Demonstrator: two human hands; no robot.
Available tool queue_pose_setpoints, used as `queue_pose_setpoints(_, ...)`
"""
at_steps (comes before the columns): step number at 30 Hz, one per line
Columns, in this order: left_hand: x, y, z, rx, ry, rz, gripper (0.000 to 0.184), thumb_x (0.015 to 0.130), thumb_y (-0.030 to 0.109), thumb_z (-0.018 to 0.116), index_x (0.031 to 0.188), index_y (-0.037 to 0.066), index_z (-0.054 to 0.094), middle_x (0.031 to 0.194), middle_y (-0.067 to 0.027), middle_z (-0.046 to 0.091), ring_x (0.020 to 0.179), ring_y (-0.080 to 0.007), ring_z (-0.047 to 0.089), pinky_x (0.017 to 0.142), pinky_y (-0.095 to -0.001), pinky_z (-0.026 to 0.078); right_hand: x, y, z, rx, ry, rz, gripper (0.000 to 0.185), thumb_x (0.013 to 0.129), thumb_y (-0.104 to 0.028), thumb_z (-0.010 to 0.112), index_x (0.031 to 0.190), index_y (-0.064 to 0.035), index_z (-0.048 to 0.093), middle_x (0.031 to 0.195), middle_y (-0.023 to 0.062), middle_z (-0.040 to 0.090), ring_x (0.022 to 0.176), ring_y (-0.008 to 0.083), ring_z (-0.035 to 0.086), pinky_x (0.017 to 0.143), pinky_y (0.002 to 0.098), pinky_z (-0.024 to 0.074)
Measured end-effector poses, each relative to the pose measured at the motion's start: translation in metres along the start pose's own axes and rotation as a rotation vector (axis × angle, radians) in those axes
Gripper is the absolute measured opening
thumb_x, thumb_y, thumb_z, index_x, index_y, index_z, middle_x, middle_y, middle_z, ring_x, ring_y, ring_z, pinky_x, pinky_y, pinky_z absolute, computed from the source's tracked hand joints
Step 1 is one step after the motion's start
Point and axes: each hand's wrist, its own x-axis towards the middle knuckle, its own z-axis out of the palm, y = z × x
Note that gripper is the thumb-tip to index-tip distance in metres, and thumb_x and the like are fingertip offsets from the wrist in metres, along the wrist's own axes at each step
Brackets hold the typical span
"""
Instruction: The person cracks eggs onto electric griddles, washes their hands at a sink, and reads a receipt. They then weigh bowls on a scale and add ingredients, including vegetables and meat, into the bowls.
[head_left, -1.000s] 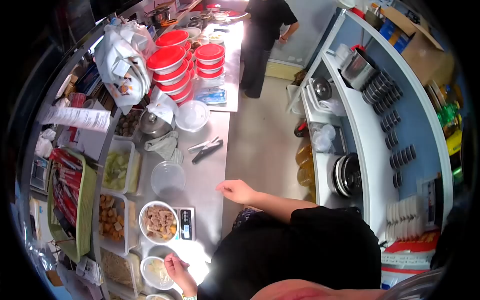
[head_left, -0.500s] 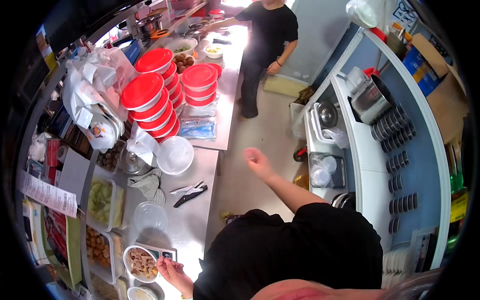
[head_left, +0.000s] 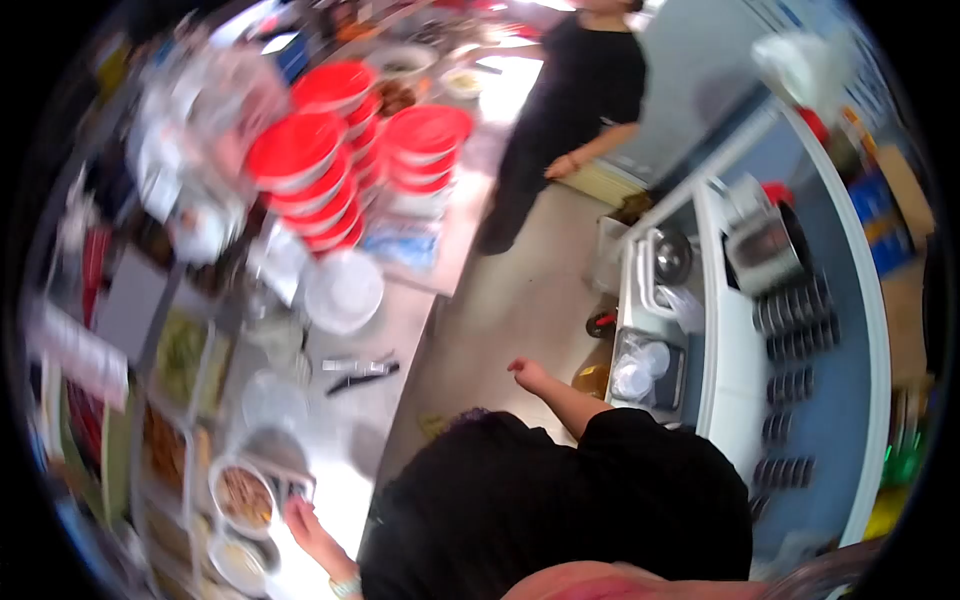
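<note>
My left hand (head_left: 312, 530) is at the lower left, just right of a white bowl of meat pieces (head_left: 243, 497). Its fingers look slightly apart, holding nothing I can make out. Beside the bowl, partly covered, is a small scale (head_left: 298, 486). A second white bowl (head_left: 238, 562) with pale contents sits below. My right hand (head_left: 528, 376) hangs over the floor in the aisle, fingers loosely apart, with nothing visible in it. Tongs (head_left: 362, 378) with a black handle and an empty-looking clear bowl (head_left: 275, 402) lie farther up the metal counter (head_left: 335, 440). Motion blurs the left side.
Stacked red-lidded containers (head_left: 300, 150) and plastic bags (head_left: 195, 130) crowd the upper left. A person in black (head_left: 590, 90) stands beyond the counter's far part. White shelves (head_left: 735, 370) with a pot (head_left: 765, 250) run along the right.
The view has shifted and blurred. My right hand, raised half a second ago, is lower and nearer my body. The other person's arm no longer visibly reaches over the counter.
</note>
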Motion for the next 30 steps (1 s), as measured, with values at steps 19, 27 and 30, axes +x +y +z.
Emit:
queue_pose_setpoints(19, 0.089, -0.044, -0.081, 1.005, 0.551, 0.241, 0.032, 0.082, 0.034, 0.065, 0.113, 0.025, 0.065, 0.112, -0.0004, 0.064, 0.108, -0.0278, 0.055, 0.092, -0.0509, 0.035, 0.043, 0.033, 0.006, 0.079, -0.543, 0.062, 0.026, 0.093, -0.021, 0.051, 0.111, -0.0077, 0.064, 0.103, 0.0072, 0.067, 0.086, 0.0184, 0.064, 0.067, 0.0313, 0.0469)
queue_pose_setpoints(27, 0.097, -0.048, -0.094, 0.869, 0.45, 0.113, 0.019, 0.084, 0.034, 0.063, 0.099, 0.023, 0.067, 0.104, -0.001, 0.066, 0.105, -0.028, 0.056, 0.092, -0.0499, 0.034, 0.029, 0.006, 0.011, 0.078, -0.546, 0.008, 0.027, 0.093, -0.015, 0.047, 0.109, -0.0022, 0.064, 0.103, 0.0103, 0.066, 0.093, 0.0224, 0.062, 0.078, 0.0331, 0.0504)
queue_pose_setpoints(30, 0.091, -0.056, -0.11, 0.626, 0.441, 0.074, 0.023, 0.087, 0.031, 0.063, 0.101, 0.013, 0.067, 0.101, -0.0053, 0.068, 0.098, -0.0247, 0.063, 0.087, -0.0416, 0.044, 0.036, 0.032, 0.013, 0.009, -0.576, -0.001, 0.027, 0.092, -0.014, 0.048, 0.11, -0.0003, 0.063, 0.103, 0.0117, 0.065, 0.094, 0.0228, 0.062, 0.081, 0.0343, 0.0512)
